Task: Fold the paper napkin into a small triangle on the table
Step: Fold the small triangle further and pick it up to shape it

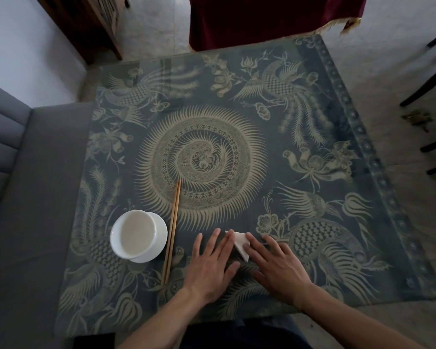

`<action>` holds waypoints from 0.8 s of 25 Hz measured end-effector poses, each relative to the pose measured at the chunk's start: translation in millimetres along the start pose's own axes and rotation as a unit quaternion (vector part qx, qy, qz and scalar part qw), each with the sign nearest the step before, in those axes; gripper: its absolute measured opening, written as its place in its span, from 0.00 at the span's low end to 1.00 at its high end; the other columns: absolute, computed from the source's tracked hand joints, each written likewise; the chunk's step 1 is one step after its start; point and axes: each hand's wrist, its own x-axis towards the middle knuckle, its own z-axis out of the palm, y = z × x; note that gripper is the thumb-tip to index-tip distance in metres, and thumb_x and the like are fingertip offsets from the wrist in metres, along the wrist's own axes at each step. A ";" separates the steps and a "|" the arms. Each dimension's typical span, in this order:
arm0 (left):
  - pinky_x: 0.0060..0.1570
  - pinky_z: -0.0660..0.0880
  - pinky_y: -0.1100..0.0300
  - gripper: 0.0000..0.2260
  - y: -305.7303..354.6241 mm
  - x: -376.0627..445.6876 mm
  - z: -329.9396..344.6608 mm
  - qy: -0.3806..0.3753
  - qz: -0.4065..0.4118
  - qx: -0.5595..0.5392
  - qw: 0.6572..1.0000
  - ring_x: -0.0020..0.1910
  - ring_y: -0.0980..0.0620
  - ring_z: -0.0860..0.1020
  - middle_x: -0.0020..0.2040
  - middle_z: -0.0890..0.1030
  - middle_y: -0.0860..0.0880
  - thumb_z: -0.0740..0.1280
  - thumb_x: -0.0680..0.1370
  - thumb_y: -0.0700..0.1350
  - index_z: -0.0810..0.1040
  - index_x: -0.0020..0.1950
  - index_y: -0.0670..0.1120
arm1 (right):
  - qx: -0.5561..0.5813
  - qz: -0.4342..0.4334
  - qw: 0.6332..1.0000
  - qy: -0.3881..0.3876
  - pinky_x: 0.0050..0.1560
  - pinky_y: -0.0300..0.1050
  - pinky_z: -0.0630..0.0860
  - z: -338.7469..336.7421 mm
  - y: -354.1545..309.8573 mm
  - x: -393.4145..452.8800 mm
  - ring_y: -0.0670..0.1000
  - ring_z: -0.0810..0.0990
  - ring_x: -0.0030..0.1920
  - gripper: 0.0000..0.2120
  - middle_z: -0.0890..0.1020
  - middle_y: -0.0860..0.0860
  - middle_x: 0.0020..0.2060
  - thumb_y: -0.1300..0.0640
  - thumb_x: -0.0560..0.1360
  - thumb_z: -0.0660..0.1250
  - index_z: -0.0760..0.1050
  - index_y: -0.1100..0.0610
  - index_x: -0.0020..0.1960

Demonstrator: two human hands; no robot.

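Observation:
A small white folded paper napkin (240,244) lies near the front of the patterned blue table (312,137), showing as a narrow triangular shape between my hands. My left hand (210,267) lies flat with straight fingers, its fingertips touching the napkin's left edge. My right hand (278,267) lies flat as well, its fingers pressing on the napkin's right side and hiding part of it.
A white bowl (137,234) on a white saucer stands at the front left. A pair of wooden chopsticks (172,230) lies just right of it. A grey sofa (15,197) borders the table's left; dark chair legs (433,147) stand at the right.

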 end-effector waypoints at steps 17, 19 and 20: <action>0.73 0.38 0.41 0.29 -3.8 8.6 -3.7 -0.038 0.096 0.052 0.993 0.77 0.54 0.36 0.80 0.41 0.51 0.43 0.83 0.60 0.42 0.80 0.48 | 0.017 -0.034 0.999 -0.021 0.53 0.53 0.78 -2.8 0.3 -5.8 0.61 0.72 0.69 0.33 0.69 0.53 0.74 0.39 0.71 0.71 0.66 0.42 0.74; 0.74 0.38 0.41 0.29 -3.0 8.9 -3.9 -0.037 0.095 0.050 0.994 0.77 0.54 0.35 0.80 0.40 0.52 0.42 0.82 0.61 0.41 0.80 0.49 | 0.025 -0.038 0.998 -0.031 0.55 0.54 0.77 -4.9 1.4 -9.2 0.62 0.69 0.71 0.32 0.67 0.55 0.75 0.39 0.72 0.70 0.65 0.39 0.74; 0.74 0.38 0.41 0.29 -2.4 8.8 -4.1 -0.034 0.095 0.051 0.994 0.77 0.55 0.35 0.80 0.40 0.52 0.42 0.82 0.61 0.41 0.80 0.49 | 0.031 -0.035 0.998 -0.037 0.57 0.54 0.77 -6.1 1.9 -10.7 0.62 0.68 0.72 0.32 0.66 0.55 0.75 0.38 0.72 0.69 0.64 0.38 0.74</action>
